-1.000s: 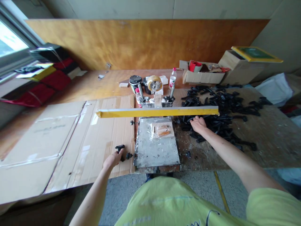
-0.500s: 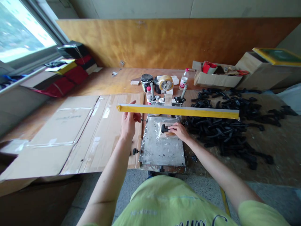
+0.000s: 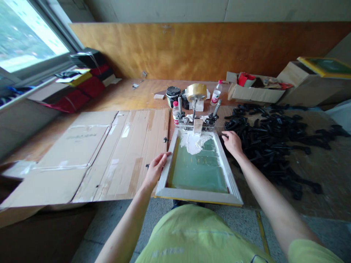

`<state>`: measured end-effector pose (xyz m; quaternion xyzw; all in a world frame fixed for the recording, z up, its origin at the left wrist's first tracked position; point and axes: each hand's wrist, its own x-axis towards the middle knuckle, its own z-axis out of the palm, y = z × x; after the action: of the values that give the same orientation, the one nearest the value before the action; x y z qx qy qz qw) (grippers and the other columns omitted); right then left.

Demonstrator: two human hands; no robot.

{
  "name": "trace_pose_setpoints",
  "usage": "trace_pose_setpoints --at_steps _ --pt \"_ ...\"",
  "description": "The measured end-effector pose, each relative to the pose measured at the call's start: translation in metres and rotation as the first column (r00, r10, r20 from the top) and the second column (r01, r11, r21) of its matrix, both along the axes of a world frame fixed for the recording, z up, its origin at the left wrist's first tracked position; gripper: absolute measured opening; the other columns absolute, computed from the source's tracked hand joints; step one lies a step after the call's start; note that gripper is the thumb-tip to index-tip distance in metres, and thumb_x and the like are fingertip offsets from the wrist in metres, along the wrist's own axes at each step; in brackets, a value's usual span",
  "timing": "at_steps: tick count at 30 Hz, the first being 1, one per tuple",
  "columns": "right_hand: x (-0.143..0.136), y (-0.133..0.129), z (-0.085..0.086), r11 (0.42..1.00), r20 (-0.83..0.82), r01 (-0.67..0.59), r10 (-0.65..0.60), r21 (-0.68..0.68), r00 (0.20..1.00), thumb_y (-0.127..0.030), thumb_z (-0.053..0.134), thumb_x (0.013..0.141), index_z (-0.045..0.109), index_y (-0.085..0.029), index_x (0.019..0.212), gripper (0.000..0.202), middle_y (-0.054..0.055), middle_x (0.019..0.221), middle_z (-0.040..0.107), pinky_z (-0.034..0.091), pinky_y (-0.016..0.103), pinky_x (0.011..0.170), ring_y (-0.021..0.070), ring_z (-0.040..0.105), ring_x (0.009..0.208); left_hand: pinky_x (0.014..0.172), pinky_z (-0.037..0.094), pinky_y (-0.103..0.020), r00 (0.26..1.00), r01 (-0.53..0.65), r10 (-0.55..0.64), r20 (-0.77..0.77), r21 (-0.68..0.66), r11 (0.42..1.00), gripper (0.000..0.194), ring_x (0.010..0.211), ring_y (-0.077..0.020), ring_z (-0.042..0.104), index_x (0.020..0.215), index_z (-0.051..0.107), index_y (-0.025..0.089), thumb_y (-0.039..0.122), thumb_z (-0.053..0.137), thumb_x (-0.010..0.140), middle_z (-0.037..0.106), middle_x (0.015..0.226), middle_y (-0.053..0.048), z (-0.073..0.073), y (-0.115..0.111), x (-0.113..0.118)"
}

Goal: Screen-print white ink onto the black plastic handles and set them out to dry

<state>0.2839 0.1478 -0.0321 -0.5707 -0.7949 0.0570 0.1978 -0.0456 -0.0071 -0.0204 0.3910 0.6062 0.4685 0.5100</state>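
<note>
A screen-printing frame (image 3: 235, 188) with pale borders and green mesh lies lowered over the work plate, hiding the plate and anything on it. White ink (image 3: 193, 143) is smeared across the far end of the mesh, beneath a squeegee (image 3: 197, 126) with a wooden-looking block. My left hand (image 3: 157, 168) grips the frame's left border, thumb on top. To the right of the frame, my right hand (image 3: 233, 143) is closed, with a small dark end of a black plastic part (image 3: 225, 135) showing at its fingertips. Beside it lies a heap of black curved plastic parts (image 3: 263, 146).
Flattened cardboard (image 3: 109, 157) covers the table on the left. Behind the clamp stand ink tubs (image 3: 173, 95), a roll of tape (image 3: 196, 91) and red-capped bottles (image 3: 216, 93). A cardboard box (image 3: 255, 91) holds odds and ends at the back right.
The raised frame has swung down flat, my left hand coming down and nearer with it. My right hand has left the black part on the plate and moved right to the heap's edge.
</note>
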Motion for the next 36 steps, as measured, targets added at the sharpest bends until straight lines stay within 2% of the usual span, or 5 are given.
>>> trace_pose_setpoints --at_steps 7,17,21,27,36 --pt "-0.092 0.030 0.014 0.971 0.127 -0.233 0.237 -0.048 0.963 -0.018 0.064 0.082 0.059 -0.013 0.112 0.031 0.014 0.109 0.062 0.044 0.035 0.089 0.0269 0.056 0.105 0.053 0.038 -0.021 0.997 -0.033 0.030 -0.068 -0.046 0.998 0.070 0.058 -0.0113 0.050 0.139 0.048 0.018 0.050 0.062 0.078 0.057 0.069 0.002 -0.076 -0.007 0.008" --pt "-0.067 -0.022 0.011 0.742 0.190 -0.643 0.670 -0.190 0.717 -0.012 0.055 0.083 0.064 -0.019 0.084 0.011 0.004 0.087 0.066 0.039 0.026 0.072 0.0181 0.058 0.085 0.057 0.043 -0.023 0.999 -0.021 0.017 -0.037 -0.097 0.995 0.066 0.065 -0.0143 0.058 0.134 0.052 0.018 0.054 0.061 0.079 0.066 0.080 -0.002 -0.085 -0.007 0.007" --pt "-0.072 -0.023 0.005 0.838 0.155 -0.542 0.545 -0.064 0.824 -0.011 0.055 0.083 0.065 -0.018 0.084 0.012 0.006 0.088 0.065 0.040 0.028 0.073 0.0199 0.057 0.088 0.053 0.041 -0.022 0.998 -0.042 0.037 -0.048 -0.103 0.994 0.067 0.061 -0.0133 0.056 0.133 0.052 0.017 0.055 0.061 0.078 0.065 0.074 -0.001 -0.082 -0.007 0.008" --pt "-0.070 -0.034 -0.008 0.778 0.070 -0.629 0.628 -0.011 0.775 -0.012 0.058 0.083 0.068 -0.018 0.091 0.014 0.006 0.089 0.067 0.044 0.029 0.079 0.0198 0.059 0.089 0.050 0.041 -0.022 1.000 -0.014 0.014 0.001 -0.132 0.991 0.072 0.058 -0.0133 0.057 0.135 0.049 0.018 0.059 0.063 0.076 0.067 0.078 -0.002 -0.073 -0.009 0.008" --pt "-0.050 0.059 0.043 0.993 -0.089 -0.088 0.095 0.078 0.991 -0.029 0.063 0.083 0.058 -0.027 0.129 0.046 0.004 0.096 0.071 0.048 0.033 0.077 0.0220 0.064 0.084 0.050 0.043 -0.022 0.991 -0.012 0.017 0.134 -0.037 0.999 0.065 0.058 -0.0125 0.057 0.121 0.063 0.020 0.069 0.052 0.080 0.067 0.078 -0.002 0.020 0.006 0.001"
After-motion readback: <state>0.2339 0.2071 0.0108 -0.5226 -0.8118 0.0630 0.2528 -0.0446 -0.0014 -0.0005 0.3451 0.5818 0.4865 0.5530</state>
